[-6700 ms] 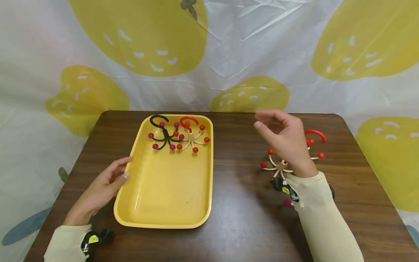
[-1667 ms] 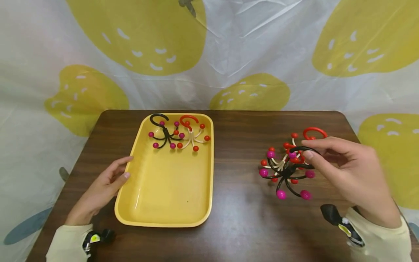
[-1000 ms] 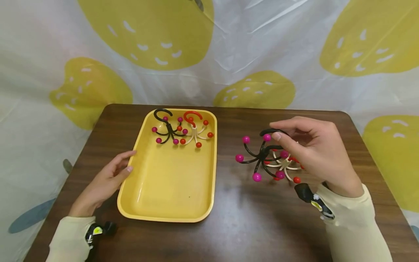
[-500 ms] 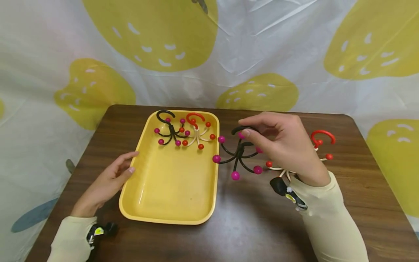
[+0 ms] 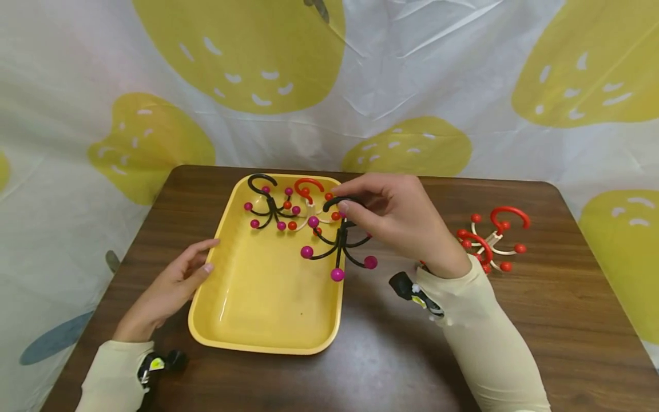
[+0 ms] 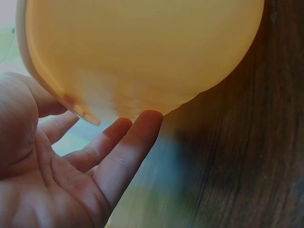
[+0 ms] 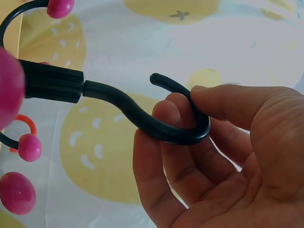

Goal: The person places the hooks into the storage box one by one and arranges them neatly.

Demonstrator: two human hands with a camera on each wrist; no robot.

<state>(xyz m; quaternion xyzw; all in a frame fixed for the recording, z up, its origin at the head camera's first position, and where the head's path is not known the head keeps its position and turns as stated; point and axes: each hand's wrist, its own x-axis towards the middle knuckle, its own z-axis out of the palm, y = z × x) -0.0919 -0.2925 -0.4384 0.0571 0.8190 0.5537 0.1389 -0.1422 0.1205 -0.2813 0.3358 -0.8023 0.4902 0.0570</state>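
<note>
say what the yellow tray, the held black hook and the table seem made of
Yellow tray: probably glossy moulded plastic; highlights run along its smooth, rounded wall. Held black hook: smooth, soft sheen; likely plastic, though coated metal is possible. Table: dark, slightly shiny wood or wood-look laminate; grain shows.

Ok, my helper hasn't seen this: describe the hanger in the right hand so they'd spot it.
On the table sits a yellow tray. At its right side is the right hand, holding a black hanger with pink balls by its hook. Only this one is held; the other black hanger lies in the tray.
</note>
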